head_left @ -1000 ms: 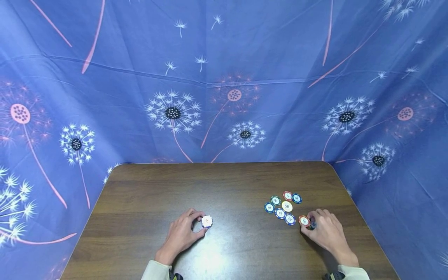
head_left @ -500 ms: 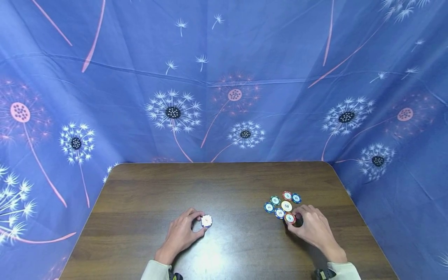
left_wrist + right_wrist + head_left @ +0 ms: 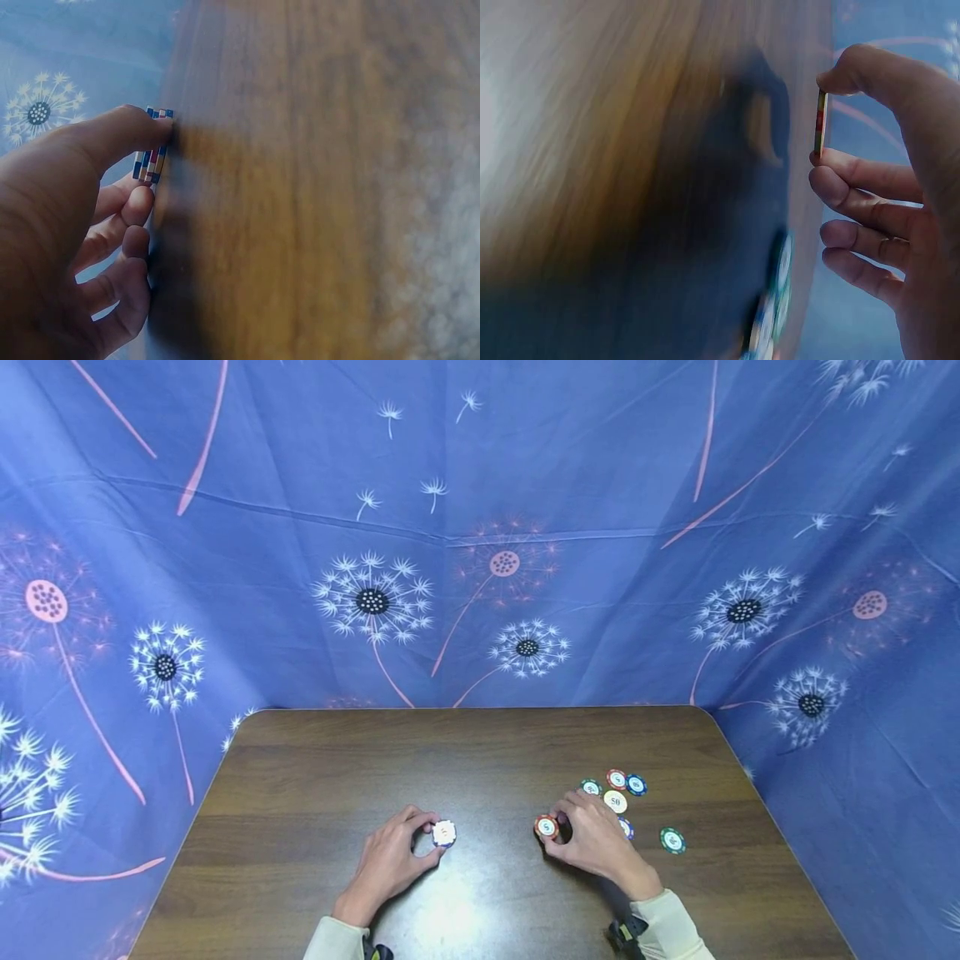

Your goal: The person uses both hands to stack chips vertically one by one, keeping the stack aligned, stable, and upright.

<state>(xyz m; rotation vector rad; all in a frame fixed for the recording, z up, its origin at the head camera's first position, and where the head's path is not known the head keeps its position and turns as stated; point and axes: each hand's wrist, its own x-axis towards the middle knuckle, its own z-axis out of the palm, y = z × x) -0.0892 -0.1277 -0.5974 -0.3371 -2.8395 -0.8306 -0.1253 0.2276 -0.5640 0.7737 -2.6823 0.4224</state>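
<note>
In the head view my left hand (image 3: 392,856) holds a short stack of poker chips (image 3: 444,833) between thumb and index finger, a white-faced chip on top. The left wrist view shows the stack's blue, white and red edges (image 3: 153,161) on end, close to the table surface. My right hand (image 3: 596,839) pinches a red poker chip (image 3: 547,827) marked 5 by its rim, right of the stack. Seen edge-on in the right wrist view, this chip (image 3: 820,124) sits between thumb and index fingertip, apart from the table. My other right fingers are loosely bent.
Loose chips lie flat behind my right hand: a red one (image 3: 617,779), a blue one (image 3: 636,785), a pale 50 (image 3: 615,802), a green one (image 3: 591,787) and a partly hidden blue one (image 3: 626,828). Another green chip (image 3: 672,841) lies farther right. A blue dandelion-print cloth (image 3: 480,485) hangs behind the table (image 3: 337,760).
My right hand has carried the red chip leftward past the loose chips toward the stack. A green chip is uncovered where that hand was. My left hand has stayed in place.
</note>
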